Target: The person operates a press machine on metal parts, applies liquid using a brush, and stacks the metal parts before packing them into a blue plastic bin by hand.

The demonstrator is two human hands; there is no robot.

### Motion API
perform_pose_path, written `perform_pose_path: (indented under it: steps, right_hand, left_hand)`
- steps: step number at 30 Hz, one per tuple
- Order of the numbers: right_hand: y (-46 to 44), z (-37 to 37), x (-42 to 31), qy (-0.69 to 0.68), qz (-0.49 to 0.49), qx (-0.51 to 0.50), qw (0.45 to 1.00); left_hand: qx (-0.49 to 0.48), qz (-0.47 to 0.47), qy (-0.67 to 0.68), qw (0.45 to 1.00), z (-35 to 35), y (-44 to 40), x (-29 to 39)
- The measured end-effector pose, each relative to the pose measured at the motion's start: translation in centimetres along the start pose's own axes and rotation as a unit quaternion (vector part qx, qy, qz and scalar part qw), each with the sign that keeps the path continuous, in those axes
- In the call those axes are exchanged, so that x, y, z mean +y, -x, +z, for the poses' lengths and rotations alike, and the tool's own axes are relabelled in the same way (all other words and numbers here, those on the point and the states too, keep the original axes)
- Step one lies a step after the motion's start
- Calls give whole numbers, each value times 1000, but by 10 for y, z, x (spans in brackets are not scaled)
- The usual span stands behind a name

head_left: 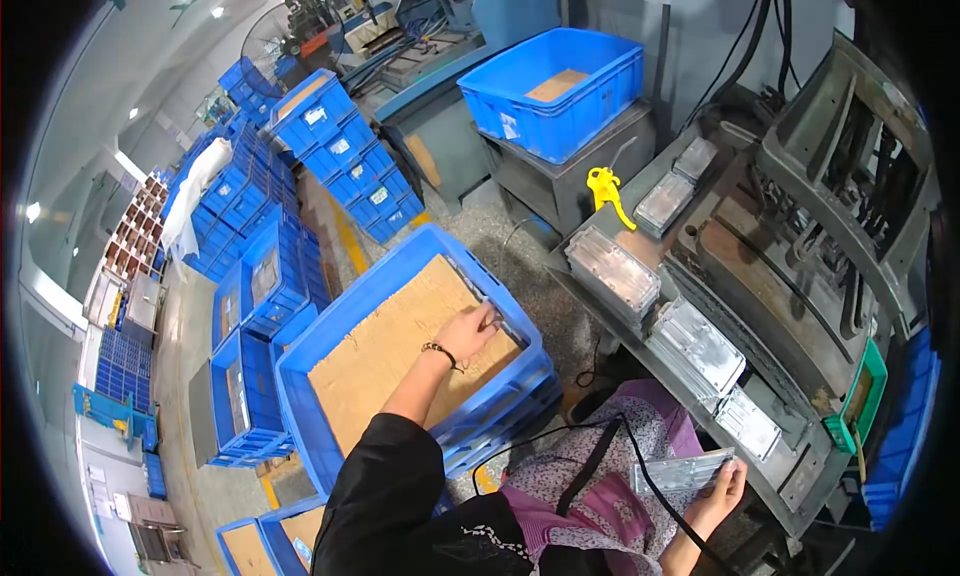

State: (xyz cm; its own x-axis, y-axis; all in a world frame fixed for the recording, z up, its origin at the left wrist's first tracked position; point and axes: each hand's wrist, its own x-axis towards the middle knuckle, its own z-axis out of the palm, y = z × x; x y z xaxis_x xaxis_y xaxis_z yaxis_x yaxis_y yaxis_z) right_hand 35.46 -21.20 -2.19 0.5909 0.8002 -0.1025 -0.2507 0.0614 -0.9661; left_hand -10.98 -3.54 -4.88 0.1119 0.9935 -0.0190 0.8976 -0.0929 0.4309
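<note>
My left hand (468, 334) is over the cardboard sheet (390, 326) inside a large blue crate (300, 376), near the crate's right side. Its fingers are bent and partly hidden, and I cannot make out anything in them. My right hand (722, 491) grips the end of a flat, clear-and-silvery part (682, 472) in front of the patterned apron. Beside it on the metal bench lie a flat silvery part (748, 422), a stack of similar parts (697, 346) and another stack (612, 268).
A yellow spray-gun-like tool (606, 188) is at the bench's back edge. A blue bin (555, 96) sits on a metal cabinet. Stacked blue crates (350, 161) stand ahead. A green tray (858, 401) is at the right. A black cable crosses my lap.
</note>
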Motion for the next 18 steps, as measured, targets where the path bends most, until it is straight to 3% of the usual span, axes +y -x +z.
perform_pose_path:
  steps: [2,3,6,7,9,11,12,13,14,15,16,18]
  right_hand:
    - [-3,-1,3,-3,0,0,1000]
    - [-5,0,6,-8,-1,2,1000]
    - [-8,9,4,-21,10,-8,1000]
    - [-7,13,1,-29,11,-26,999]
    - [-12,17,1,-34,4,-65,997]
    - [-13,29,-2,-28,9,-93,995]
    - [-14,32,-4,-23,7,-114,993]
    - [-17,35,-1,-10,14,-127,992]
    - [-20,40,-1,-9,23,-142,989]
    - [-21,46,-2,2,18,-156,988]
    - [-21,52,-1,13,13,-169,985]
    - [-28,56,5,-2,41,-200,979]
  left_hand:
    - [-81,-206,155,963,-18,3,24]
    - [-47,-232,227,944,-17,5,20]
    - [18,-230,332,915,-16,23,-8]
    - [46,-178,242,952,-29,33,-18]
    - [23,-236,243,941,-85,66,-21]
    - [123,-250,211,937,-151,125,-36]
    - [213,-105,-98,966,-194,165,-44]
    - [234,-245,-48,940,-230,213,-59]
    - [264,-385,94,879,-272,265,-47]
    - [386,-355,154,837,-292,330,-67]
    - [433,-431,118,783,-315,395,-63]
    - [559,-384,114,726,-320,594,-131]
